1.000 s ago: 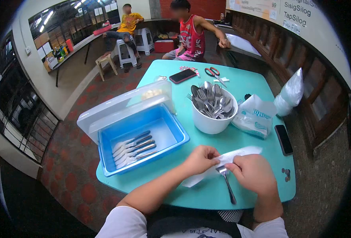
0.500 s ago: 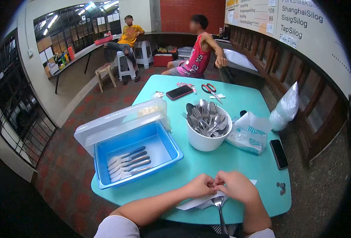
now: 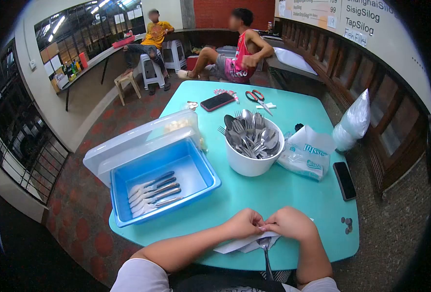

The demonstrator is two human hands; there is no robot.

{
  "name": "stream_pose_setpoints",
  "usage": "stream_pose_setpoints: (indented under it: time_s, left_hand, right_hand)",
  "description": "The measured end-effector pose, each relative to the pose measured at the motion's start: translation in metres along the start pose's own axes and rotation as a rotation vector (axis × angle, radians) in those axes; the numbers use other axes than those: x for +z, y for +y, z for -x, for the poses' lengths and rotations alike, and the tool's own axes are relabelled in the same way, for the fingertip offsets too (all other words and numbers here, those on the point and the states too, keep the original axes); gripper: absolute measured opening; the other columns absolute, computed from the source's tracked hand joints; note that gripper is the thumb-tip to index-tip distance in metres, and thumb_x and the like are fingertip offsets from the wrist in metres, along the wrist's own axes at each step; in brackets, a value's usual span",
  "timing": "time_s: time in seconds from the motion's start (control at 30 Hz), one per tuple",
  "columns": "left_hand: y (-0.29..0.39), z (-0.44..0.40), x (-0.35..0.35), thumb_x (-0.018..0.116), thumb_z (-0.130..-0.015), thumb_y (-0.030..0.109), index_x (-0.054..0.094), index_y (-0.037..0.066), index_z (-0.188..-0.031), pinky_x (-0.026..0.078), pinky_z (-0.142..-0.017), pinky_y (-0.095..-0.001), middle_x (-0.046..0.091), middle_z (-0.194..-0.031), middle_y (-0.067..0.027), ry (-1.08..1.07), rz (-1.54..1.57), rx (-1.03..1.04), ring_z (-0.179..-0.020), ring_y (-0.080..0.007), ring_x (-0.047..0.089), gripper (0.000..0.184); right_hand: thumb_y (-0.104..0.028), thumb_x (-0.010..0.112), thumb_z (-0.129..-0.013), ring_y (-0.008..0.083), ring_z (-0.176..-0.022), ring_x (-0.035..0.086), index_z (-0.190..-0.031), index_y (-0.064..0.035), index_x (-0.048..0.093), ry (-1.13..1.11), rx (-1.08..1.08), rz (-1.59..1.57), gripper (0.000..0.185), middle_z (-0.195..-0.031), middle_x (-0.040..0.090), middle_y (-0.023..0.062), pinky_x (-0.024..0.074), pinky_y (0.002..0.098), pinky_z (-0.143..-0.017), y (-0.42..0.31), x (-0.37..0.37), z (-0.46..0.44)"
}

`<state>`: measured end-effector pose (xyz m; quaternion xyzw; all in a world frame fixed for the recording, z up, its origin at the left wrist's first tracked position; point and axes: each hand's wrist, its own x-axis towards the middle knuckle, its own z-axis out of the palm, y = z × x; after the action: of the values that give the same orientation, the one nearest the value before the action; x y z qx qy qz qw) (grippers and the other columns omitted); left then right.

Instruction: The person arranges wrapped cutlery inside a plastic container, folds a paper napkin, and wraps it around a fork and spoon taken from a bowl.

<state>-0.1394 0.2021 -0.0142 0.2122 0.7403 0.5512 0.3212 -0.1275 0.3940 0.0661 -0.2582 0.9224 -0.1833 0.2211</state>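
Note:
At the near edge of the table, my left hand (image 3: pixel 245 224) and my right hand (image 3: pixel 289 223) meet, with fingers pinched on the upper edge of a white paper napkin (image 3: pixel 232 246). A spoon (image 3: pixel 267 258) lies on the napkin, its bowl partly under the paper and its handle pointing toward me. Further left, a blue plastic box (image 3: pixel 203 182) holds several pieces of cutlery (image 3: pixel 152 194) with their heads wrapped in white paper. Beyond my hands stands a white tub (image 3: pixel 253 167) full of loose spoons and forks (image 3: pixel 254 132).
A plastic napkin pack (image 3: pixel 305 158) lies beside the tub. A clear lid (image 3: pixel 142 138) leans behind the box. Phones (image 3: pixel 344 180), scissors (image 3: pixel 258 100), coins (image 3: pixel 347 225) and a roll of plastic bags (image 3: pixel 351 124) rest around the teal table (image 3: pixel 196 238). Two people sit beyond.
My fingers have come closer together along the napkin's upper edge, and my right hand has turned more knuckles-up. The view has shifted slightly. The person in red has raised a leg.

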Motion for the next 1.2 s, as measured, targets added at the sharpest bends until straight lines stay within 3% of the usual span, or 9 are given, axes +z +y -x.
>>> stream_pose_setpoints:
  time_s: [0.37, 0.67, 0.77, 0.87, 0.93, 1.0, 1.07, 1.13, 1.2]
  left_hand:
    - [0.009, 0.001, -0.016, 0.073, -0.082, 0.005, 0.071, -0.002, -0.092, 0.048, -0.062, -0.0257, 0.069, -0.077, -0.0031, 0.045, -0.028, 0.018, -0.068, -0.0086, 0.061, 0.013]
    - [-0.001, -0.008, -0.032, 0.074, -0.08, 0.004, 0.072, -0.002, -0.093, 0.049, -0.062, -0.0252, 0.07, -0.078, -0.004, 0.07, 0.0, -0.021, -0.067, -0.009, 0.061, 0.015]
    - [0.005, -0.005, -0.035, 0.074, -0.08, 0.004, 0.072, -0.002, -0.093, 0.048, -0.062, -0.0254, 0.07, -0.078, -0.0041, 0.092, -0.026, -0.047, -0.067, -0.0095, 0.061, 0.015]
    - [0.007, -0.005, -0.037, 0.074, -0.079, 0.004, 0.072, -0.002, -0.092, 0.048, -0.063, -0.0256, 0.07, -0.079, -0.0041, 0.115, -0.008, -0.058, -0.067, -0.01, 0.061, 0.014]
    - [0.003, -0.007, -0.035, 0.074, -0.079, 0.003, 0.071, -0.002, -0.092, 0.048, -0.063, -0.0256, 0.07, -0.079, -0.004, 0.11, 0.001, -0.044, -0.068, -0.0103, 0.061, 0.013]
    - [-0.004, -0.012, -0.032, 0.074, -0.08, 0.004, 0.071, -0.002, -0.091, 0.048, -0.064, -0.0261, 0.069, -0.079, -0.0038, 0.097, -0.001, -0.028, -0.068, -0.0098, 0.06, 0.012]
    - [-0.006, -0.012, -0.028, 0.073, -0.081, 0.004, 0.07, -0.001, -0.09, 0.048, -0.064, -0.0265, 0.069, -0.079, -0.0034, 0.107, 0.046, 0.037, -0.069, -0.0092, 0.06, 0.011]
    - [-0.005, -0.01, -0.025, 0.073, -0.082, 0.004, 0.07, -0.001, -0.089, 0.048, -0.065, -0.0268, 0.069, -0.079, -0.003, 0.14, 0.147, 0.157, -0.07, -0.0085, 0.059, 0.009]
    - [-0.007, -0.011, -0.024, 0.072, -0.083, 0.005, 0.07, -0.001, -0.089, 0.049, -0.066, -0.0273, 0.068, -0.078, -0.0026, 0.146, 0.185, 0.134, -0.071, -0.008, 0.059, 0.009]
  right_hand:
    - [-0.032, 0.07, -0.082, 0.0342, -0.067, 0.063, -0.088, -0.0064, 0.074, 0.086, 0.004, -0.111, 0.026, -0.077, 0.068, 0.0176, 0.0492, 0.042, -0.064, 0.015, -0.019, 0.01]
    - [-0.022, 0.072, -0.079, 0.0262, -0.066, 0.065, -0.087, -0.0033, 0.074, 0.287, 0.28, -0.28, 0.02, -0.078, 0.07, 0.0148, 0.0497, 0.0384, -0.065, 0.065, -0.035, 0.038]
    - [-0.018, 0.072, -0.079, 0.0283, -0.064, 0.064, -0.082, -0.0016, 0.072, 0.426, 0.491, -0.166, 0.017, -0.075, 0.069, 0.0148, 0.0491, 0.0387, -0.062, 0.085, -0.038, 0.048]
    - [-0.016, 0.071, -0.079, 0.031, -0.067, 0.064, -0.08, -0.0006, 0.071, 0.859, 0.413, 0.114, 0.016, -0.075, 0.068, 0.0149, 0.0487, 0.0387, -0.064, 0.075, -0.038, 0.045]
    - [-0.016, 0.07, -0.081, 0.0325, -0.076, 0.065, -0.085, -0.0022, 0.072, 1.006, -0.019, 0.05, 0.015, -0.082, 0.069, 0.0153, 0.0486, 0.0399, -0.068, 0.033, -0.034, 0.029]
    - [-0.017, 0.069, -0.082, 0.0311, -0.086, 0.065, -0.093, -0.004, 0.072, 0.741, -0.134, 0.204, 0.017, -0.09, 0.069, 0.0149, 0.0485, 0.041, -0.077, 0.01, -0.016, 0.013]
    - [-0.017, 0.068, -0.083, 0.0295, -0.089, 0.065, -0.102, -0.0063, 0.07, 0.634, -0.323, 0.163, 0.022, -0.093, 0.069, 0.0133, 0.0481, 0.0418, -0.083, -0.015, -0.003, -0.004]
    - [-0.018, 0.067, -0.084, 0.0286, -0.091, 0.065, -0.106, -0.0068, 0.069, 0.596, -0.313, 0.113, 0.025, -0.094, 0.069, 0.0129, 0.0469, 0.0432, -0.087, -0.024, 0.008, -0.013]
    - [-0.019, 0.067, -0.085, 0.0278, -0.092, 0.065, -0.11, -0.0077, 0.067, 0.563, -0.278, 0.11, 0.028, -0.095, 0.069, 0.0125, 0.0461, 0.0447, -0.09, -0.023, 0.013, -0.015]
